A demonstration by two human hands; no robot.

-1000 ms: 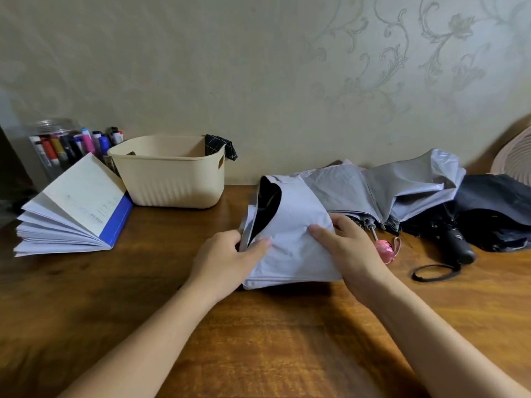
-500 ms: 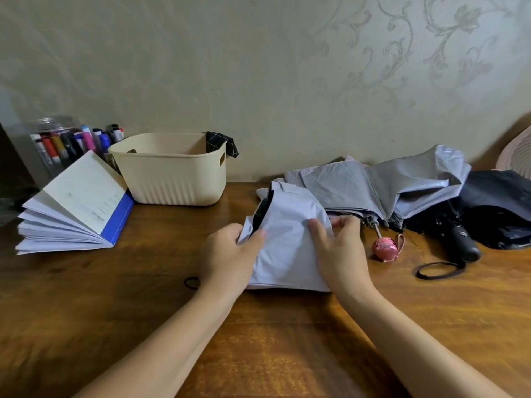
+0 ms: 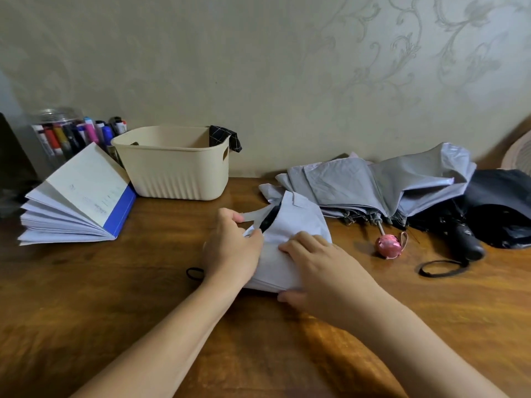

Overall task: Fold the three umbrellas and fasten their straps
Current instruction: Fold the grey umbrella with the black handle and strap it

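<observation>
Head view: pale umbrella (image 3: 290,242) lies mid-tabletop (image 3: 143,297). Left hand (image 3: 232,254) pinches its strap (image 3: 253,217); right hand (image 3: 324,271) presses flat on the folds, not clenched. Fabric looks thin, soft, slippery, likely to spring open. Best hold: strap end, bundle pinned.

three umbrellas (image 3: 298,225), one basket (image 3: 172,170), one book (image 3: 77,202)

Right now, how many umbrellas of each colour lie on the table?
Pale lilac umbrella, under both hands: 1
Grey umbrella with pink handle: 1
Black umbrella: 1
Total: 3
</observation>
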